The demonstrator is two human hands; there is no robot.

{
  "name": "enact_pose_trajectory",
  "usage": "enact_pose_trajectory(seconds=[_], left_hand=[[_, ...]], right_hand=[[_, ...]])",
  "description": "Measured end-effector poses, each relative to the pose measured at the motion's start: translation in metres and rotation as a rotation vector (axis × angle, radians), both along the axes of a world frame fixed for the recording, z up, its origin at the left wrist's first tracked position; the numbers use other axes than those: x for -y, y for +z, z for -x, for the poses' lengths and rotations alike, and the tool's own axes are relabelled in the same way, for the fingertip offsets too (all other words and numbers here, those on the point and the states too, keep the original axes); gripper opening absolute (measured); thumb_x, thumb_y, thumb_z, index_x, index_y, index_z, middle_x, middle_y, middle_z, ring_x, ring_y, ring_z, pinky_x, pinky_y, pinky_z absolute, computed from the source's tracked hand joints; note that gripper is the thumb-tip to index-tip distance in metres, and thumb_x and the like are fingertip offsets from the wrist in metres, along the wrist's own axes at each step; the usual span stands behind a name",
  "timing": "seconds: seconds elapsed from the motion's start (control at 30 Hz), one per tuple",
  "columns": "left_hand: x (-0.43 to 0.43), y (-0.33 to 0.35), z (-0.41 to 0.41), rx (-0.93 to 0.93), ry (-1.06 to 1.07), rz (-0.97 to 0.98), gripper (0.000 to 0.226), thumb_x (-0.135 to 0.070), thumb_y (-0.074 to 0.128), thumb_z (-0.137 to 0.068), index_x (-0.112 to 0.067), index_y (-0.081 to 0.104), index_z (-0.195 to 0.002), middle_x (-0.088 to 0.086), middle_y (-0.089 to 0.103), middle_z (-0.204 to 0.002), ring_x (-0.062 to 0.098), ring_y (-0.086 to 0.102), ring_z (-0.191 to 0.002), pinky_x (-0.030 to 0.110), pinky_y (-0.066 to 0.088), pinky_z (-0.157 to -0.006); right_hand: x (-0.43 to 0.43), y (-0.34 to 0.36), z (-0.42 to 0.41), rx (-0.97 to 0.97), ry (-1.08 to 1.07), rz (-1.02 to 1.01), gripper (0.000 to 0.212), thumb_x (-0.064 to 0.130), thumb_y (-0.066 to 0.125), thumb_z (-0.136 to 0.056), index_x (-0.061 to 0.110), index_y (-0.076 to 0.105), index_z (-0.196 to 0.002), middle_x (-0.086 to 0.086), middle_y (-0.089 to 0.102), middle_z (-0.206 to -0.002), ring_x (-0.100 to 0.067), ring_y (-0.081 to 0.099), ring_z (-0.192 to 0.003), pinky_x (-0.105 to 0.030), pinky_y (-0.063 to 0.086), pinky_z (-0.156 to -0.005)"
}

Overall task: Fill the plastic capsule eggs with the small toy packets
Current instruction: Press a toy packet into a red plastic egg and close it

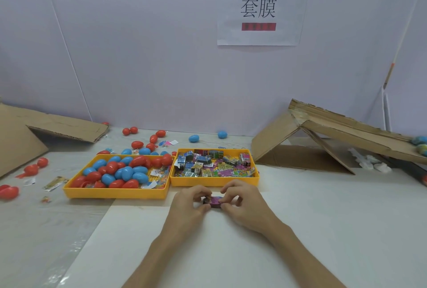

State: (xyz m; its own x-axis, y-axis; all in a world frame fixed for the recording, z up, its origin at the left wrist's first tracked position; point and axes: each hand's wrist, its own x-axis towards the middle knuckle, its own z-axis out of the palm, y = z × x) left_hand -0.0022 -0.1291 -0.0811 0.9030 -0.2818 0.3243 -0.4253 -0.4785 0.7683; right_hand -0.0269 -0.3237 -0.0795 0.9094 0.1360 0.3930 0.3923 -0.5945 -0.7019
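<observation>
A small purple toy packet (215, 202) is held just above the white table, in front of the trays. My left hand (191, 204) pinches its left end and my right hand (240, 202) pinches its right end. Behind them stands a yellow tray (215, 181) heaped with several colourful toy packets (212, 165). To its left a second yellow tray (115, 191) holds several red and blue capsule eggs (120, 172).
Loose red and blue eggs (138, 144) lie scattered behind and left of the trays. A folded cardboard ramp (323, 135) stands at the right, another cardboard piece (34, 130) at the left. A paper sign (258, 8) hangs on the back wall.
</observation>
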Motion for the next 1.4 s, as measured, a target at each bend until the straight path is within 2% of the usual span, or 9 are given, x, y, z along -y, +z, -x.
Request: enact_pose_trajectory(seconds=[0.33,0.47,0.57,0.73,0.93,1.1,1.23,1.3,1.4], left_hand=[[-0.002,-0.003,0.0,-0.064,0.03,0.041,0.035,0.0,0.078,-0.082,-0.029,0.073,-0.1,-0.016,0.073,-0.1,-0.007,0.065,-0.094,0.008,0.049,-0.088],[-0.003,-0.002,0.004,-0.029,0.069,0.052,0.026,-0.018,0.077,-0.087,-0.038,0.071,-0.102,-0.03,0.068,-0.102,-0.007,0.061,-0.094,0.009,0.046,-0.076],[-0.004,0.005,0.004,0.067,0.152,0.091,0.018,-0.018,0.071,-0.092,-0.034,0.072,-0.097,-0.024,0.069,-0.097,0.001,0.063,-0.09,0.02,0.049,-0.073],[-0.04,0.04,-0.022,0.257,0.277,-0.115,0.016,-0.011,0.066,-0.092,-0.024,0.074,-0.097,-0.009,0.07,-0.091,0.012,0.06,-0.086,0.034,0.053,-0.077],[-0.109,0.059,-0.076,0.189,0.578,-0.515,0.048,-0.018,0.069,-0.092,-0.022,0.059,-0.138,0.007,0.064,-0.132,0.029,0.057,-0.117,0.045,0.055,-0.091],[-0.125,0.05,-0.1,0.085,0.639,-0.668,0.046,-0.043,0.072,-0.091,-0.026,0.062,-0.133,0.004,0.074,-0.11,0.024,0.065,-0.102,0.042,0.052,-0.087],[-0.115,0.054,-0.097,0.198,0.701,-0.516,0.033,-0.03,0.074,-0.088,-0.021,0.068,-0.119,0.006,0.074,-0.103,0.03,0.064,-0.098,0.047,0.05,-0.087],[-0.099,0.061,-0.086,0.194,0.571,-0.254,0.039,-0.02,0.072,-0.089,-0.018,0.06,-0.126,0.007,0.07,-0.107,0.029,0.065,-0.095,0.045,0.056,-0.081],[-0.06,0.068,-0.051,0.037,0.244,0.174,0.052,-0.009,0.072,-0.09,-0.025,0.05,-0.134,-0.002,0.061,-0.105,0.017,0.067,-0.083,0.025,0.057,-0.065]], right_hand=[[0.015,0.007,0.003,-0.016,-0.094,-0.043,0.027,-0.003,0.067,-0.08,0.021,0.062,-0.068,0.007,0.068,-0.085,-0.007,0.062,-0.078,-0.017,0.045,-0.061],[0.011,0.013,0.003,-0.055,-0.135,-0.209,0.013,0.014,0.057,-0.09,0.022,0.06,-0.079,0.006,0.07,-0.077,-0.004,0.063,-0.07,-0.015,0.045,-0.059],[0.013,0.011,0.005,-0.098,-0.14,-0.265,0.014,0.019,0.048,-0.097,0.016,0.053,-0.085,-0.004,0.068,-0.078,-0.009,0.062,-0.066,-0.017,0.043,-0.058],[0.013,0.013,0.004,-0.086,-0.173,-0.26,0.013,0.015,0.051,-0.103,0.015,0.051,-0.09,0.001,0.068,-0.077,-0.012,0.063,-0.062,-0.015,0.043,-0.055],[0.01,0.015,0.006,-0.063,-0.18,-0.239,0.015,0.015,0.065,-0.096,0.018,0.054,-0.087,0.002,0.072,-0.076,-0.011,0.068,-0.061,-0.012,0.044,-0.054],[0.013,0.016,0.006,-0.038,-0.188,-0.23,0.019,0.011,0.071,-0.091,0.017,0.056,-0.084,0.0,0.072,-0.073,-0.011,0.071,-0.062,-0.018,0.05,-0.058],[0.012,0.017,0.006,-0.04,-0.178,-0.3,0.018,0.011,0.076,-0.088,0.011,0.059,-0.082,-0.001,0.072,-0.074,-0.016,0.073,-0.065,-0.024,0.055,-0.063],[0.013,0.019,0.005,-0.069,-0.161,-0.366,0.018,0.008,0.077,-0.086,0.007,0.06,-0.081,-0.002,0.073,-0.074,-0.019,0.073,-0.067,-0.025,0.055,-0.064],[0.013,0.023,0.006,-0.175,-0.059,-0.528,0.012,0.003,0.074,-0.087,0.006,0.064,-0.083,-0.01,0.076,-0.08,-0.022,0.072,-0.068,-0.027,0.055,-0.065]])
